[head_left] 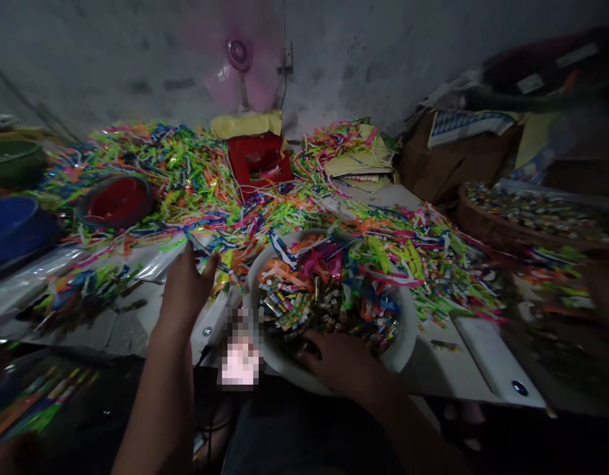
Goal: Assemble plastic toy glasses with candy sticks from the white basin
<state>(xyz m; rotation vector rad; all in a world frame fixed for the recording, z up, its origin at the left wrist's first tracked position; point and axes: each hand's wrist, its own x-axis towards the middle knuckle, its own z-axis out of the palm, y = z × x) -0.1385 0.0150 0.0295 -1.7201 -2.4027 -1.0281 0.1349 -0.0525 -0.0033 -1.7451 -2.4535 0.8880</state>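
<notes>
My left hand (185, 287) is raised over the table, left of the basin, thumb and fingers apart. A blue plastic strip and a small printed tube (238, 282) lie close to its fingertips; I see no firm hold on them. A white basin (407, 343) stands in front of me. Inside are many small printed tubes (289, 310) and bright plastic strips (328, 260). My right hand (341, 363) reaches over the basin's near rim, its fingers curled down at the tubes. What they pinch, if anything, is hidden in shadow.
Heaps of coloured strips (175, 158) cover the table's back. A red bowl (119, 201) and blue basin (14, 221) stand left. White devices (499, 363) lie on either side of the white basin. A tube-filled basket (482, 214) is right; a pink fan (239, 56) stands behind.
</notes>
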